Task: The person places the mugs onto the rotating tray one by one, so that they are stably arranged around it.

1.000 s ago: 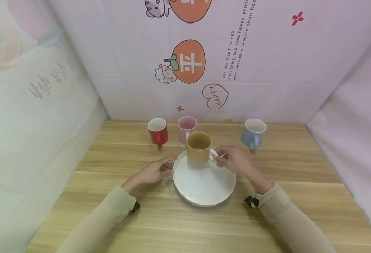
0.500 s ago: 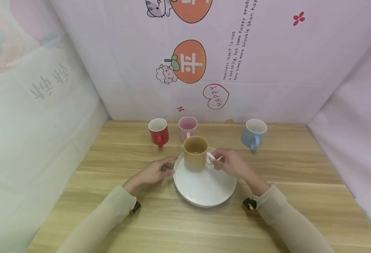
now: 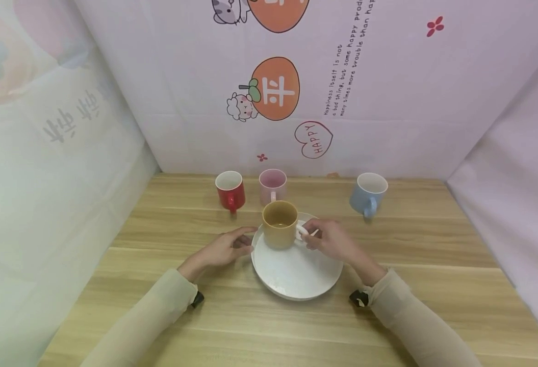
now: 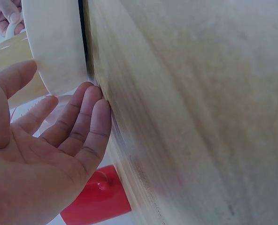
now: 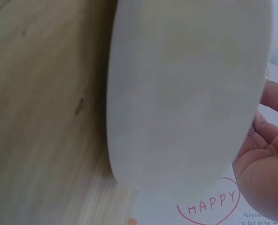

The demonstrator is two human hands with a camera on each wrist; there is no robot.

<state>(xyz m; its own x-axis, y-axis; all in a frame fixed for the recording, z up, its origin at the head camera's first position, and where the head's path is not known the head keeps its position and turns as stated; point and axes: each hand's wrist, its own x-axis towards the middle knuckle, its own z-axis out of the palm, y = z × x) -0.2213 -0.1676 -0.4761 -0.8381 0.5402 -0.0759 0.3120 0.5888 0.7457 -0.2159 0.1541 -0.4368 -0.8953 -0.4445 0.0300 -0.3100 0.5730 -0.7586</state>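
By its white handle, my right hand (image 3: 332, 243) pinches a tan-yellow mug (image 3: 280, 232). The mug is upright over the back left part of a round white dish (image 3: 296, 278) with a raised rim; whether its base touches the dish I cannot tell. My left hand (image 3: 220, 248) is at the dish's left rim, fingers loosely extended and fingertips at or very near the wall. In the left wrist view, that hand (image 4: 50, 136) has its palm showing, beside the dish wall (image 4: 57, 42). The dish's side (image 5: 186, 93) hides much of the right hand's work in the right wrist view.
Behind the dish stand a red mug (image 3: 230, 192) and a pink mug (image 3: 269, 188), the latter partly hidden by the tan one. A light blue mug (image 3: 367, 196) stands at the back right. Printed white cloth (image 3: 388, 102) encloses the wooden table (image 3: 259, 336).
My right hand has brought the tan mug left and a little nearer to me, over the dish. The left hand and the dish have hardly moved.
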